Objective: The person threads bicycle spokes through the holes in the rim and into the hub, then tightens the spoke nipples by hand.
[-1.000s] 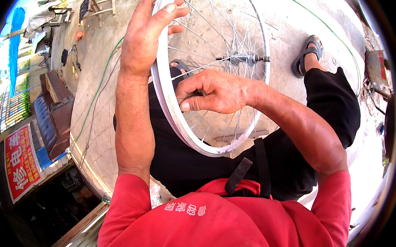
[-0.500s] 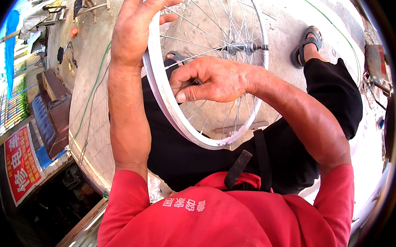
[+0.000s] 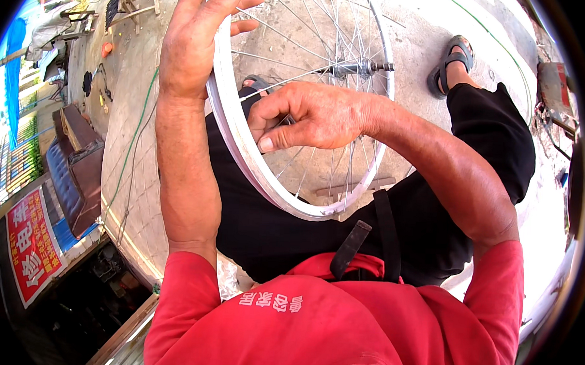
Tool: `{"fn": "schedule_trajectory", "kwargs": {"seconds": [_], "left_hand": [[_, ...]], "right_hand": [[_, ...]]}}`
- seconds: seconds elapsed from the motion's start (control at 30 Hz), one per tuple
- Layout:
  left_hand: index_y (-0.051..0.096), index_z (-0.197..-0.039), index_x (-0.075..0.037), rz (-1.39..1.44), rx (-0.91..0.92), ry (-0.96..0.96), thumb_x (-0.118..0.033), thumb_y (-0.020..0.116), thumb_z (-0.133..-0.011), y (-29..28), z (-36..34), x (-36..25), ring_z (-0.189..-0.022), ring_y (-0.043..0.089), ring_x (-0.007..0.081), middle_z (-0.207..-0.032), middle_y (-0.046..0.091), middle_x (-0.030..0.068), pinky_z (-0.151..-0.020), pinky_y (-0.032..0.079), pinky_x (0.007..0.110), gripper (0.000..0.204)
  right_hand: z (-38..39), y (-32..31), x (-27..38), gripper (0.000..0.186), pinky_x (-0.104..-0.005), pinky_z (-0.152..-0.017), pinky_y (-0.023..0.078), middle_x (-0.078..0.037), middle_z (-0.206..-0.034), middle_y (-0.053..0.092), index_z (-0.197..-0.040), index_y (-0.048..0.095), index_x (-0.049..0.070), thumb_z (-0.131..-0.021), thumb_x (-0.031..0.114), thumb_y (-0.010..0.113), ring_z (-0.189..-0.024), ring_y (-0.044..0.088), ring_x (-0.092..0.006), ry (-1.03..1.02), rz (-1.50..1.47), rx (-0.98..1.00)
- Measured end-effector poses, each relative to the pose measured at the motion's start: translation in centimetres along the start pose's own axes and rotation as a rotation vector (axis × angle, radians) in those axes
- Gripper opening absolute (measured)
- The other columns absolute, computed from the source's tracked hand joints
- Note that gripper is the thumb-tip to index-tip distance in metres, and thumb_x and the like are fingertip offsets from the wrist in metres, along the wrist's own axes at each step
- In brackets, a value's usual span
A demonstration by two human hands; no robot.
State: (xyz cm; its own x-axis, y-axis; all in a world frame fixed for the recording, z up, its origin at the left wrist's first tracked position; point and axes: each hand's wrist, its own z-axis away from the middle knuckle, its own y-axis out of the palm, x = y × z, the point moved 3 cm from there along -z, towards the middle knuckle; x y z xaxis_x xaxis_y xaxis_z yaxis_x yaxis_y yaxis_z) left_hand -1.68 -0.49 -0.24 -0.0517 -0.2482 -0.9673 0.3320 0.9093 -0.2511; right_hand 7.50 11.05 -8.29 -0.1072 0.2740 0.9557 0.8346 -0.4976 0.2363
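Note:
A spoked wheel (image 3: 276, 184) with a bare silvery rim and no tyre stands tilted between my legs. Its metal hub (image 3: 355, 69) has a threaded axle end poking out on the right. My left hand (image 3: 197, 44) wraps the rim at its upper left, thumb on the near face and fingertips showing inside. Across the spokes reaches my right hand (image 3: 315, 115), closed in a pinch beside the rim's left inner edge. Something dark shows in the gap between its thumb and fingers, but what they grip is hidden. Spokes (image 3: 297, 72) run from hub to rim around it.
My sandalled foot (image 3: 455, 69) rests on the concrete at right; the other is partly behind the wheel. A brown padded seat (image 3: 71, 173) and a red sign (image 3: 34, 243) are at left. Green cord (image 3: 132, 146) lies on the floor. A wooden frame (image 3: 137, 9) stands farther back.
The wheel and my left hand have shifted slightly left. My right hand has moved a little with them and keeps its pinch.

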Motion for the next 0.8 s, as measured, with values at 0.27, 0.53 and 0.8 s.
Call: {"fn": "schedule_trajectory", "kwargs": {"seconds": [0.27,0.53,0.8], "left_hand": [[0.043,-0.151,0.005,0.003,0.009,0.004,-0.029,0.056,-0.103,0.2,0.1,-0.1,-0.124,0.065,0.0332,-0.136,0.061,0.0249,-0.094,0.057,0.040,0.060],[0.036,-0.156,0.002,0.123,-0.096,-0.168,-0.027,0.062,-0.102,0.5,-0.2,-0.8,-0.113,0.067,0.0260,-0.132,0.061,0.0203,-0.087,0.059,0.034,0.067],[0.034,-0.157,0.002,0.180,0.016,0.017,-0.025,0.063,-0.102,0.3,0.1,0.3,-0.109,0.068,0.0249,-0.128,0.063,0.0205,-0.081,0.062,0.032,0.068]], "right_hand": [[0.3,-0.1,0.8,0.018,-0.0323,-0.082,0.051,-0.003,-0.089,0.067,-0.104,0.069,0.000,-0.099,0.018,0.071,-0.087,0.062,-0.0131,0.075,0.067,-0.011],[0.3,0.1,0.0,0.020,-0.0325,-0.080,0.051,-0.003,-0.089,0.067,-0.104,0.069,0.001,-0.100,0.021,0.070,-0.086,0.062,-0.0131,-0.021,0.045,-0.034],[0.2,0.0,-0.3,0.025,-0.0321,-0.078,0.050,-0.002,-0.088,0.068,-0.107,0.070,0.003,-0.102,0.027,0.066,-0.083,0.061,-0.0122,-0.027,0.116,-0.059]]}}
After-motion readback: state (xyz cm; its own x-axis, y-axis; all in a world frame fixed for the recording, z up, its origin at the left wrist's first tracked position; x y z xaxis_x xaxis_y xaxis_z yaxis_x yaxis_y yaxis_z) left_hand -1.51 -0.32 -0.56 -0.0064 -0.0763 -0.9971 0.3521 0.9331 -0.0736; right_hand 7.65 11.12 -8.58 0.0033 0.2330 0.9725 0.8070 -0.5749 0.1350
